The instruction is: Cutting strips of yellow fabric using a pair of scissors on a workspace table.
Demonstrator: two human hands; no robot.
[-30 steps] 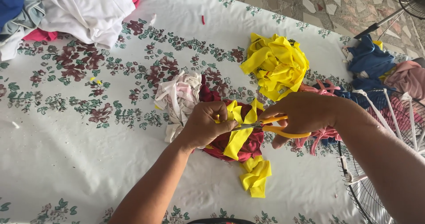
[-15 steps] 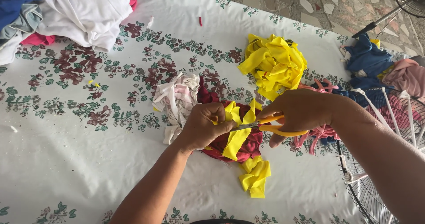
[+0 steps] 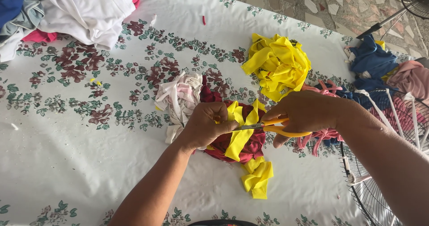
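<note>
My left hand pinches a yellow fabric strip that hangs over a dark red cloth pile. My right hand grips yellow-handled scissors, whose blades point left across the strip, close to my left fingers. A folded piece of yellow fabric lies just below the red pile. A bundle of yellow fabric sits beyond my right hand. White fabric strips lie to the left of my left hand.
Everything lies on a white floral tablecloth. A heap of white, blue and pink clothes fills the far left corner. Pink strips, blue cloth and a wire fan guard crowd the right edge.
Both hands have stayed over the red pile. The scissors have shifted slightly along the yellow strip. The view has drifted a little.
</note>
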